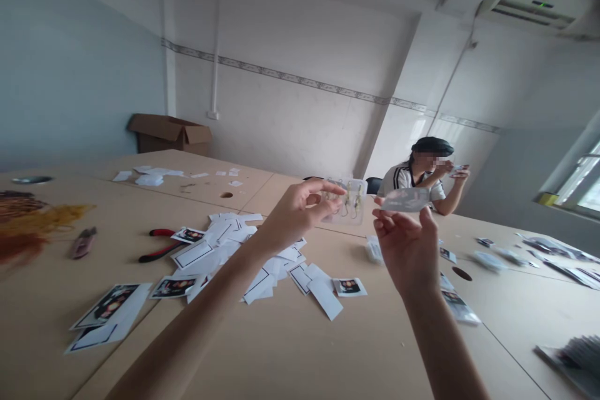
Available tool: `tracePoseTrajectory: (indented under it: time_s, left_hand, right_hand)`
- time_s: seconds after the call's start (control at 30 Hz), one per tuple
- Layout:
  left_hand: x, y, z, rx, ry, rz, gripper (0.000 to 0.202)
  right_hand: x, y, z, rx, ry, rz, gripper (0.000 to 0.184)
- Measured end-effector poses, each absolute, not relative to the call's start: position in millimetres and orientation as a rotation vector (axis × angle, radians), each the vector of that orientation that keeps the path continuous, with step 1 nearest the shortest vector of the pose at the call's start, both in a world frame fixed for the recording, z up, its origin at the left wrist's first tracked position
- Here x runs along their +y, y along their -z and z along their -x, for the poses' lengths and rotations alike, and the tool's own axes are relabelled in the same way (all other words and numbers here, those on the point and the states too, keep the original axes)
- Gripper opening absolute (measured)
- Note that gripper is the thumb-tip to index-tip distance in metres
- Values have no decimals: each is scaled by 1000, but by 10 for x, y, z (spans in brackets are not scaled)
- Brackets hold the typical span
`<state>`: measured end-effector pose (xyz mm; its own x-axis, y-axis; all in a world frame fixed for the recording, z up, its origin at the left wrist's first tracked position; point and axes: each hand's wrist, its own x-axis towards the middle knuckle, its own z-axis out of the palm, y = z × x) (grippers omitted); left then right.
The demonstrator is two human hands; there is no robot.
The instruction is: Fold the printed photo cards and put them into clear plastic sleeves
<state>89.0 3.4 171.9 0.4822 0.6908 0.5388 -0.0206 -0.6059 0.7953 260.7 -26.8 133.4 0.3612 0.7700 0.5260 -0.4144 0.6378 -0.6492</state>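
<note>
My left hand point(304, 211) pinches a small clear plastic case point(347, 215) between thumb and index finger, holding it upright above the table. Several yellowish pieces with curved metal hooks show inside the case; their exact kind is hard to make out. Just to its right, my right hand point(407, 247), palm turned up, holds a flat, clear plastic piece point(405, 201) at its fingertips. Whether that piece is a lid or a small bag, I cannot tell. The case and the flat piece are held close together.
Loose paper cards point(225, 240) cover the table point(290, 362) beneath my left arm, beside red-and-black pliers point(162, 247). At left lie a pink cutter point(84, 242) and yellow and orange strands point(60, 220). Across the table sits a person point(403, 178) holding a small object.
</note>
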Motion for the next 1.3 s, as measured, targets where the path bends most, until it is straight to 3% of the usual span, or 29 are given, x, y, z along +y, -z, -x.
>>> tracePoseTrajectory:
  time_s: [0.33, 0.63, 0.97, 1.3]
  left_hand:
    - [-62, -1709, -895, 524, -1164, -2005, 33]
    - [-156, -1681, -940, 416, -1125, -2100, 38]
    - [-295, -1747, -928, 438, -1073, -1936, 33]
    - [-246, -1676, -1003, 370, -1109, -1782, 45]
  right_hand:
    - [-558, -1383, -2507, -1310, -154, 610, 20]
    - [-705, -1424, -2518, -1442, 418, 838, 35]
    - [-754, -1458, -2491, -1430, 696, 941, 37]
    - [-713, -1429, -2504, -1452, 562, 724, 38]
